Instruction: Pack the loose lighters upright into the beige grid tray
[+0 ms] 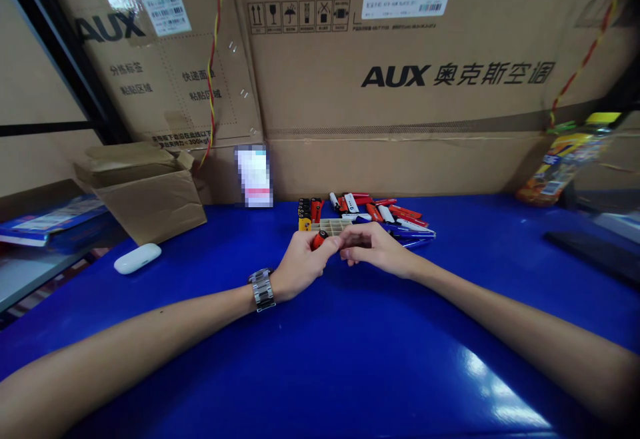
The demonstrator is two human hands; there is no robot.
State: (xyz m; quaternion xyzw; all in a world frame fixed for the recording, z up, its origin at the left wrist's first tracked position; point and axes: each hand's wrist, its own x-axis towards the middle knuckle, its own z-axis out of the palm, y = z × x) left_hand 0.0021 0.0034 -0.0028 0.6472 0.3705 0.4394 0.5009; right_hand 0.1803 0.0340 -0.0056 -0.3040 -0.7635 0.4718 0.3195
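My left hand, with a metal watch on its wrist, is closed around a small red piece with a black end. Most of that piece is hidden by the fingers, and its kind is unclear. My right hand has curled fingers, their tips close to the left thumb; what they hold, if anything, does not show. Just beyond the hands lies a beige grid tray. At its left stand yellow and red pieces with black tops. To its right are loose markers and pens in red, white and blue.
The tabletop is blue and glossy. A white earbud case and an opened cardboard box are on the left. A lit phone leans against the large carton. A drink bottle stands at the far right.
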